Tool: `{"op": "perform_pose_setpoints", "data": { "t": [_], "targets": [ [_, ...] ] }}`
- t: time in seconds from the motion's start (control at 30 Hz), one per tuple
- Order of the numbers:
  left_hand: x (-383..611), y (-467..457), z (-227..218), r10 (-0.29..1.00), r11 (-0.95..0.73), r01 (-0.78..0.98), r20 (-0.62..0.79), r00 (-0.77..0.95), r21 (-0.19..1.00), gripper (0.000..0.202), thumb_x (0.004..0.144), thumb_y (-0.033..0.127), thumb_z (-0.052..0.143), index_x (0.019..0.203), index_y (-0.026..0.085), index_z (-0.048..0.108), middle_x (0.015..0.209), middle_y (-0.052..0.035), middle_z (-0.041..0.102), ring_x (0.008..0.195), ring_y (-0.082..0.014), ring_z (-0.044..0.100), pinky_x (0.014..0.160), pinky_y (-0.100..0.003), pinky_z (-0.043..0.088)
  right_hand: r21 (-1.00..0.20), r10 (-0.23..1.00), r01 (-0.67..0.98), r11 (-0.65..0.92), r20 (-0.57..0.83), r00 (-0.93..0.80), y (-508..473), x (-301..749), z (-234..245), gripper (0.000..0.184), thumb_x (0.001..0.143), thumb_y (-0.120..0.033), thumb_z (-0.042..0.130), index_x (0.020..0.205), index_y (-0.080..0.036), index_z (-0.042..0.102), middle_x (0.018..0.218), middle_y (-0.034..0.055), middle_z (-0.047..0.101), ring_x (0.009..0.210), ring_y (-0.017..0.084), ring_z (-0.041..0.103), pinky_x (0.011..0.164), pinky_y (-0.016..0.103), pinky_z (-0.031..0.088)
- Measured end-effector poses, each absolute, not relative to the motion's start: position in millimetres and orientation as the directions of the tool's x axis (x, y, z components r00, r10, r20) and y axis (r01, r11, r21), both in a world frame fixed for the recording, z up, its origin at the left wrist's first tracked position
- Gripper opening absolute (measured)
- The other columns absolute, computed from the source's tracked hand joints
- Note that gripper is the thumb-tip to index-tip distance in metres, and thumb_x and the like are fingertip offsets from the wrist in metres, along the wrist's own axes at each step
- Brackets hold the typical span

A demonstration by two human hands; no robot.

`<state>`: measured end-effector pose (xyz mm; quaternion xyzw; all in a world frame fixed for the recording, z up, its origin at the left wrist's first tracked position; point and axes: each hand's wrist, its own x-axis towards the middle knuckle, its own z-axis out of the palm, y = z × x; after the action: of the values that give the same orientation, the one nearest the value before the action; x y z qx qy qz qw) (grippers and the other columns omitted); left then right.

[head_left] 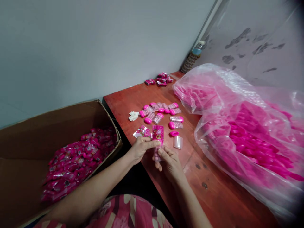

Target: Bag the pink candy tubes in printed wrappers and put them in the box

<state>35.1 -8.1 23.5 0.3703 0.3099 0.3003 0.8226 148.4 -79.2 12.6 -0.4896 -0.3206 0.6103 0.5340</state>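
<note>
My left hand (140, 148) and my right hand (169, 161) meet at the near edge of a red-brown wooden table (209, 186). Between them I hold a pink printed wrapper sleeve (158, 133), upright, with a small clear candy tube partly inside it under my right fingers. Both hands pinch it. More flat wrappers (142, 131) lie just behind my left hand. A loose pink cap (174, 133) and an empty clear tube (178, 142) lie to the right. Several filled tubes with pink caps (161, 113) are spread beyond them.
An open cardboard box (59, 126) at my left holds a heap of wrapped pink packs (78, 160). Big clear plastic bags of pink parts (239, 133) cover the table's right side. A few wrapped packs (161, 79) lie at the far edge, near a bottle (193, 58) in the corner. White crumpled scrap (133, 116).
</note>
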Motion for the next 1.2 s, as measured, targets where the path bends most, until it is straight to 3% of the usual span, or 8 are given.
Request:
{"op": "perform_pose_setpoints", "data": {
  "t": [0.27,0.43,0.53,0.67,0.87,1.07,1.13,1.2],
  "targets": [
    [35,-15,12,0.851,0.437,-0.248,-0.308,0.425,0.865,0.024,0.062,0.033,0.072,0.065,0.009,0.067,0.057,-0.0045,0.063,0.052,-0.0137,0.058,0.054,-0.024,0.046,-0.985,0.947,-0.049,-0.166,-0.173,0.272,-81,143,4,0.021,0.075,-0.037,0.062,0.086,-0.020,0.058,0.063,-0.0028,0.058,0.050,0.011,0.053,0.043,0.021,0.043],
    [39,-32,12,0.826,0.499,-0.334,-0.322,0.463,0.800,0.030,0.066,0.037,0.068,0.057,0.010,0.060,0.048,-0.0012,0.056,0.039,-0.0123,0.052,0.042,-0.025,0.043,-0.914,0.942,-0.346,-0.212,-0.286,0.177,-78,144,4,0.022,0.072,-0.035,0.066,0.070,-0.017,0.053,0.058,-0.0020,0.059,0.041,0.008,0.051,0.035,0.017,0.037],
    [35,-31,14,0.815,0.547,-0.383,-0.369,0.446,0.745,0.026,0.066,0.033,0.069,0.060,0.009,0.061,0.051,-0.0004,0.055,0.041,-0.0096,0.052,0.043,-0.022,0.043,-0.845,0.936,-0.494,-0.207,-0.317,0.150,-83,142,4,0.021,0.071,-0.032,0.068,0.080,-0.018,0.054,0.065,-0.0010,0.063,0.049,0.010,0.058,0.044,0.019,0.045],
    [27,-26,16,0.816,0.568,-0.445,-0.402,0.415,0.692,0.022,0.065,0.028,0.071,0.068,0.008,0.066,0.064,-0.0041,0.062,0.059,-0.0098,0.057,0.060,-0.022,0.048,-0.832,0.947,-0.521,-0.191,-0.296,0.127,-89,141,5,0.025,0.071,-0.027,0.069,0.091,-0.020,0.056,0.077,0.0012,0.067,0.070,0.014,0.064,0.065,0.025,0.051],
    [18,-38,27,0.809,0.564,-0.432,-0.365,0.460,0.704,0.023,0.064,0.029,0.072,0.065,0.007,0.067,0.062,-0.0053,0.063,0.057,-0.0118,0.058,0.061,-0.026,0.049,-0.867,0.942,-0.478,-0.141,-0.267,0.206,-75,133,8,0.020,0.069,-0.026,0.071,0.079,-0.019,0.056,0.063,-0.0023,0.064,0.056,0.012,0.061,0.056,0.024,0.050],
    [-34,-28,34,0.968,0.237,-0.586,-0.241,0.074,0.775,0.037,0.069,0.048,0.062,0.082,0.014,0.068,0.088,-0.0100,0.070,0.086,-0.0225,0.064,0.082,-0.038,0.048,-0.922,0.956,-0.360,-0.147,-0.225,0.186,-69,140,14,0.019,0.073,-0.034,0.066,0.076,-0.018,0.055,0.067,0.0010,0.065,0.054,0.013,0.060,0.051,0.024,0.048],
    [-49,-13,28,0.984,0.146,-0.486,-0.176,-0.016,0.862,0.046,0.072,0.055,0.055,0.086,0.013,0.068,0.092,-0.0121,0.069,0.090,-0.0250,0.063,0.084,-0.041,0.047,-0.939,0.951,-0.316,-0.134,-0.212,0.227,-69,148,13,0.020,0.074,-0.035,0.065,0.074,-0.018,0.055,0.065,0.0005,0.063,0.053,0.012,0.059,0.049,0.023,0.046],
    [-52,8,18,0.997,0.063,-0.198,-0.070,-0.027,0.978,0.042,0.073,0.050,0.058,0.092,0.013,0.067,0.099,-0.0128,0.067,0.096,-0.0267,0.061,0.088,-0.041,0.044,-0.950,0.947,-0.282,-0.136,-0.208,0.246,-69,152,12,0.020,0.075,-0.036,0.063,0.073,-0.017,0.055,0.064,0.0000,0.061,0.052,0.012,0.057,0.048,0.022,0.045]
  ]
}}
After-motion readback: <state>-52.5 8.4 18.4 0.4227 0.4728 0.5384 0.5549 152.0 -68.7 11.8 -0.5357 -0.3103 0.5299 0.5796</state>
